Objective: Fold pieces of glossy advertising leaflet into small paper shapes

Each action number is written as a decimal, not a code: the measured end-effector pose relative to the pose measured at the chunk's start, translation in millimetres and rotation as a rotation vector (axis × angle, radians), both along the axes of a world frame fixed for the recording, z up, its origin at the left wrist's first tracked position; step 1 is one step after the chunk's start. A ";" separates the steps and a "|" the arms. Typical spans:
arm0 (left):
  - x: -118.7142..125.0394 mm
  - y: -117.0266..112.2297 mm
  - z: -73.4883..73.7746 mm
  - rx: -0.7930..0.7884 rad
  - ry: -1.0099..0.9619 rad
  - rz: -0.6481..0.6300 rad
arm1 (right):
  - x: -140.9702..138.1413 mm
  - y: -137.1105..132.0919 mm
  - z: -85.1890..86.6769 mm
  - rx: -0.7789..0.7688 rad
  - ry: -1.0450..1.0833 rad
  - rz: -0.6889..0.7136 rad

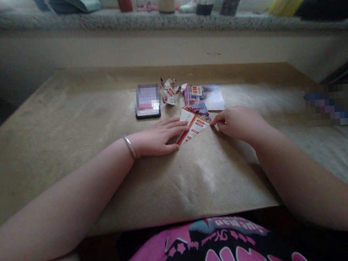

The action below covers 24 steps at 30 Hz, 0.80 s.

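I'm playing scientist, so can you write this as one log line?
left hand: fingers on folded paper | right hand: fingertip at its right corner | phone: beyond left hand | printed sheet: beyond folded paper

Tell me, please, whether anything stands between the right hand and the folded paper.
Nothing visible does: the right hand is directly at the right corner of the folded paper, and the left hand lies over its left side. The printed sheet and the phone lie farther back.
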<state>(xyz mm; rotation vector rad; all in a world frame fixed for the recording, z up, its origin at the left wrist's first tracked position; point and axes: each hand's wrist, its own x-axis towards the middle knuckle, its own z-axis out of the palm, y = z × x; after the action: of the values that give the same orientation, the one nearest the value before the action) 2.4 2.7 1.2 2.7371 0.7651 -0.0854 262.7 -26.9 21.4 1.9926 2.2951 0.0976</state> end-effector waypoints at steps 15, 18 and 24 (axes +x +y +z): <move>-2.6 -6.0 -5.6 0.055 -0.200 0.015 | 1.0 4.7 -21.3 0.249 0.205 0.561; -1.1 -7.6 -4.8 0.098 -0.246 -0.023 | 0.0 7.3 -22.3 0.287 0.259 0.642; 6.5 -9.3 -7.0 0.299 -0.312 0.013 | -13.2 0.4 -20.8 0.315 0.330 0.626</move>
<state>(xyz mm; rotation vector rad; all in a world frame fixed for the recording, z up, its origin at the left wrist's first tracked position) 9.0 -6.6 -5.8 2.9160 0.7563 0.4848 249.5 -26.5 0.6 1.3904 3.2209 0.1989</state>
